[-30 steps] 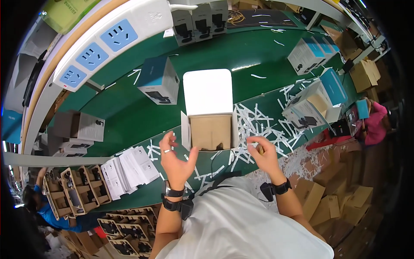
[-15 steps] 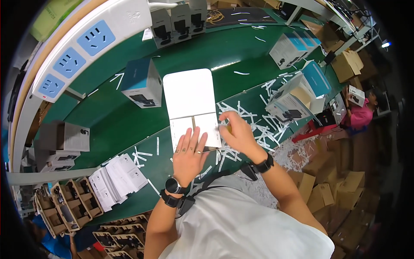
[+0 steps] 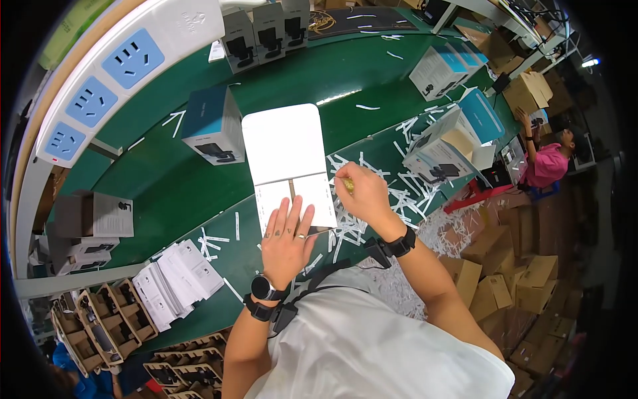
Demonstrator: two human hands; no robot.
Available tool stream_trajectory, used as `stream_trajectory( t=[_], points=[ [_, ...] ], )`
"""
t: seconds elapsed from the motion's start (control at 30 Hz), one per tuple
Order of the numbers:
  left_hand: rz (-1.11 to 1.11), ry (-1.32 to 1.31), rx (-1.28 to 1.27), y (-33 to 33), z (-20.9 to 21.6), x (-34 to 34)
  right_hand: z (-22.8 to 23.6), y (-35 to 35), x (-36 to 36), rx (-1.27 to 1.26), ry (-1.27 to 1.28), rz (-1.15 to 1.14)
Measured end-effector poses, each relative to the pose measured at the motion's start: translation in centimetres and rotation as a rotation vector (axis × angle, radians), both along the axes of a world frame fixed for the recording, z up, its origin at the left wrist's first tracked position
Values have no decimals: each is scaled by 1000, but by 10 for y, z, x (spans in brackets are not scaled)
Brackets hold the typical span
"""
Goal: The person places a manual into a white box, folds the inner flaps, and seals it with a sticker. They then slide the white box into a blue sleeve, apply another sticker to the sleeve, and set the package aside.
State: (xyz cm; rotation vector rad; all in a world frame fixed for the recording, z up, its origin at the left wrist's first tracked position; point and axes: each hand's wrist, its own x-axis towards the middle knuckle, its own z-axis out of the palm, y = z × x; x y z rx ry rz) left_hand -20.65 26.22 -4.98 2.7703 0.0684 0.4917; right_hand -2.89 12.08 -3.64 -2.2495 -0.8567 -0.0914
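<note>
A white box (image 3: 282,143) stands before me on the green bench, its long rounded lid flap folded back away from me. Two inner flaps meet at a narrow brown gap. My left hand (image 3: 286,243) lies flat across these flaps, fingers outstretched and a ring on one. Just right of the box, my right hand (image 3: 364,194) is closed around a small yellow thing (image 3: 348,185), partly hidden by the fingers, so its kind is unclear. Loose white paper strips (image 3: 405,193) are scattered under and beyond that hand.
An upright retail box (image 3: 214,126) stands left, an opened one (image 3: 442,149) right. Stacked leaflets (image 3: 178,279) and brown trays (image 3: 109,326) lie at lower left. A power strip (image 3: 126,70) crosses the upper left. A person in pink (image 3: 548,163) sits at far right; cartons (image 3: 512,286) lie on the floor.
My right hand has turned and its fingers have curled in, showing more of the yellow thing. My left hand stays on the flaps. The person in pink now reaches toward a carton.
</note>
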Motion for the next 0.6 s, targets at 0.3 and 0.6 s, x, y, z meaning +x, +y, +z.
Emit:
stream_trajectory(
  t=[0.3, 0.6],
  points=[
    [18, -2, 31, -2, -2, 1, 13, 23, -19, 69, 9, 86],
    [19, -52, 0, -3, -6, 0, 10, 7, 7, 50, -62, 8]
  ],
)
